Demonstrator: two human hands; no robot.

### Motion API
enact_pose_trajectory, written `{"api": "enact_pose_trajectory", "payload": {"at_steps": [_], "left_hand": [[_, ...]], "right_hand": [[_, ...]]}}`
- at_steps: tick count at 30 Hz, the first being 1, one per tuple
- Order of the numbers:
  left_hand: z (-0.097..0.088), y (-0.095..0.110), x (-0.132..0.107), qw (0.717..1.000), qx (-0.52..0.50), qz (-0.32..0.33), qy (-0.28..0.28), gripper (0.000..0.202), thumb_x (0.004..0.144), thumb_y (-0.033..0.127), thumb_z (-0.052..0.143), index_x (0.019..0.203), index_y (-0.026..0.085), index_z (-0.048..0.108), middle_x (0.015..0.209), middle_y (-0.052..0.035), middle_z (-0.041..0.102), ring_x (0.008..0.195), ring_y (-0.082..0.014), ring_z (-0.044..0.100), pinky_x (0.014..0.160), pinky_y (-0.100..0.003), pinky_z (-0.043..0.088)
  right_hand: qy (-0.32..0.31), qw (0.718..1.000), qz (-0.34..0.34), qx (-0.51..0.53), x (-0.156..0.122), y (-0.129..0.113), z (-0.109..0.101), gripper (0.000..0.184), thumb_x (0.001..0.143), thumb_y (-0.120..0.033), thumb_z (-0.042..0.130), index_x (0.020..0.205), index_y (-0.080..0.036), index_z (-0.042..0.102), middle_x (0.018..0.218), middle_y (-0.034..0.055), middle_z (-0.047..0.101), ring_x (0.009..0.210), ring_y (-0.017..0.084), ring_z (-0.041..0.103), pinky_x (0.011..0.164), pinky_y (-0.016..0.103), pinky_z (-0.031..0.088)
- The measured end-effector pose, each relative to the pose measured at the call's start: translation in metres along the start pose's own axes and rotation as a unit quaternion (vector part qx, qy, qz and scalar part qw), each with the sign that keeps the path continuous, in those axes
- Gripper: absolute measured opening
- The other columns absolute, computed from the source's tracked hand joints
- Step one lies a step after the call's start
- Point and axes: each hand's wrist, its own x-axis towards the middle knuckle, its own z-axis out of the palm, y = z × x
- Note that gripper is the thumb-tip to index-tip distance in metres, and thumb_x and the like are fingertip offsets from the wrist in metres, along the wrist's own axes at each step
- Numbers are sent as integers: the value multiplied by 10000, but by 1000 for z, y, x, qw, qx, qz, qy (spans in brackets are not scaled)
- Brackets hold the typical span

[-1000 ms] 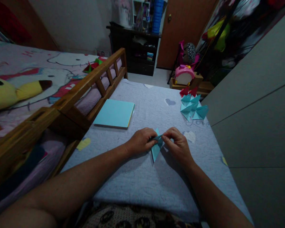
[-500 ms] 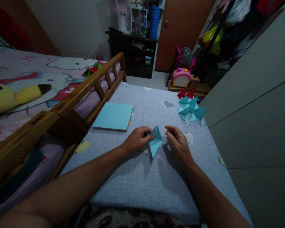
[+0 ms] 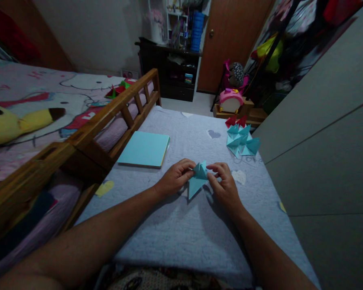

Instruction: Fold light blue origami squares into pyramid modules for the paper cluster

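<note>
Between my two hands is a light-blue folded paper [image 3: 197, 184], held a little above the bedspread with one long point hanging down to the left. My left hand [image 3: 179, 175] pinches its left side between thumb and fingers. On the other side, my right hand [image 3: 224, 183] has thumb and forefinger closed on its right edge near the top flaps. Left of my hands lies a stack of square paper [image 3: 144, 148], its top sheet light blue. Several finished light-blue folded pieces [image 3: 243, 141] stand grouped at the far right, with red folded pieces [image 3: 236, 121] behind them.
A pale blue bedspread [image 3: 169, 233] with heart prints covers the surface. Along the left runs a wooden rail [image 3: 111, 108], with a yellow plush toy [image 3: 21, 125] on the bed beyond. A white cabinet [image 3: 326, 161] borders the right side.
My right hand has moved left and taken hold of the folded paper's right edge. The paper has turned, its lower point swinging left, and its top flaps look more spread.
</note>
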Motion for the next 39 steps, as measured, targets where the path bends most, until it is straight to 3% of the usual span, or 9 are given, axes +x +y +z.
{"api": "enact_pose_trajectory", "payload": {"at_steps": [3,6,9,13,17,21,26,33,39], "left_hand": [[2,-2,-1,997,-54,-55,5,127,894,236,576,965,163,651,931,-39,614,854,-159,581,797,-293,478],[5,-5,-2,984,-141,-104,28,343,857,245,620,1194,203,569,1067,-38,610,712,-94,540,652,-222,451],[5,-6,-2,978,-172,-109,51,557,815,224,664,1334,271,467,1213,-42,559,661,-48,503,617,-190,432],[4,-7,-1,980,-159,-115,32,718,787,215,710,1419,301,381,1184,-41,553,631,-35,503,589,-180,436],[6,-8,-2,985,-139,-102,12,833,793,250,739,1484,314,278,1203,-54,537,645,-38,525,594,-187,456],[8,-9,-6,995,-76,-69,8,822,804,226,704,1491,312,262,1265,-79,513,808,-106,594,722,-269,517],[5,-13,-6,993,15,-15,116,809,804,218,675,1497,307,266,1435,-122,426,1185,-231,532,957,-413,478],[4,-19,-8,990,22,-29,134,759,819,251,664,1482,308,299,1410,-111,444,1141,-219,545,889,-373,508],[4,-16,-10,994,22,-45,96,689,833,239,638,1457,284,350,1365,-106,491,1089,-203,557,849,-346,515]], "right_hand": [[-2,997,-59,-55,-2,-1,1,190,864,-242,632,1047,-257,680,1079,80,562,1071,269,533,948,456,442],[-20,990,-97,-101,-3,0,3,194,830,-208,658,1012,-265,688,1080,83,566,1071,288,518,960,492,423],[-18,984,-112,-140,-4,2,5,299,797,-202,670,1091,-257,678,1147,103,561,1121,317,496,991,533,393],[-49,979,-130,-147,-6,2,6,541,754,-162,641,1280,-288,614,1282,109,529,1218,337,462,1058,571,347],[-118,977,-155,-86,-5,3,6,453,780,-106,588,1179,-305,665,1319,90,547,1250,298,484,1058,523,393],[-130,984,-122,-5,0,8,3,289,796,-125,608,1027,-270,704,1221,92,620,1154,258,587,970,447,485],[-85,993,-30,72,8,10,-4,202,785,-149,591,907,-250,717,1020,58,707,959,217,669,876,384,531],[1,995,26,93,21,-1,-32,192,759,-210,576,877,-239,725,928,37,710,895,203,670,829,341,530],[67,995,74,17,27,0,-86,208,769,-270,602,907,-216,748,848,28,716,758,194,634,702,312,488]]}}
